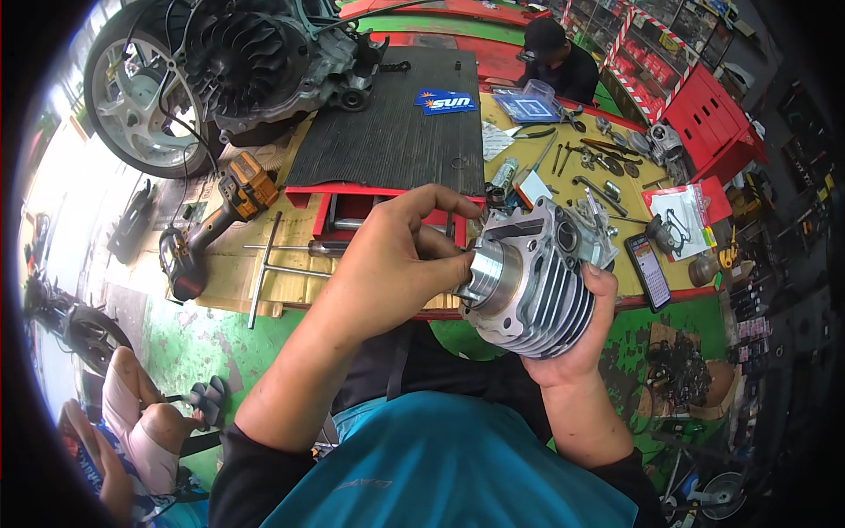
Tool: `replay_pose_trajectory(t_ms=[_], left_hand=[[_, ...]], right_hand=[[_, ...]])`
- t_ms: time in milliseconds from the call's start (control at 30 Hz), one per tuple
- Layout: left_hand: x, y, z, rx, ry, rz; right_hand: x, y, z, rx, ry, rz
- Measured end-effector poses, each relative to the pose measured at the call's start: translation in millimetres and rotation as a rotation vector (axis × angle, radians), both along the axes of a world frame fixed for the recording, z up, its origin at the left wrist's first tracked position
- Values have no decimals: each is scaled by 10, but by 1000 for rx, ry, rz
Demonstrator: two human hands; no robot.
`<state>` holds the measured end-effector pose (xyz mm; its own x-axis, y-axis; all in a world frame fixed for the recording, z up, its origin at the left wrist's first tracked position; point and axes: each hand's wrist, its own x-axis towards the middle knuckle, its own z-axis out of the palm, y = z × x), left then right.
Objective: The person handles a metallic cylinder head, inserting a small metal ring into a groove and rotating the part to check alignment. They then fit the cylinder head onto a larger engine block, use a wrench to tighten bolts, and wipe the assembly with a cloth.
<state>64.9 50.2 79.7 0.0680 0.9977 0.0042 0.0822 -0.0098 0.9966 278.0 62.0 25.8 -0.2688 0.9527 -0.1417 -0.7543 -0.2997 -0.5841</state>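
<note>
A finned metal engine cylinder [544,299] is held up in front of me, tilted, by my right hand [576,343], whose palm is under the fins and whose thumb is on the near right side. Out of the bore's left end sticks a shiny piston [495,275], partly inside the cylinder. My left hand [400,255] pinches the piston's outer end between thumb and fingers; some fingertips are hidden behind it. Just behind the cylinder, on the bench, are a small can [503,173] and further metal parts.
An engine with a wheel [145,97] stands at far left beside a black ribbed mat [387,114]. A cordless impact wrench [224,207] and T-handle wrench [264,268] lie left. Right are loose tools, a phone [648,271] and a gasket packet [678,220]. Two other people are nearby.
</note>
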Motion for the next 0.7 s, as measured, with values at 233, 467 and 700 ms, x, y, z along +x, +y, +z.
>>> replay_pose_trajectory(t_ms=[233,467,700], left_hand=[[-99,59,12,-39,52,-190],[-28,16,21,30,67,-15],[-72,59,18,-6,43,-107]], right_hand=[[-5,-11,5,55,7,3],[1,17,19,63,21,33],[23,27,0,63,30,25]])
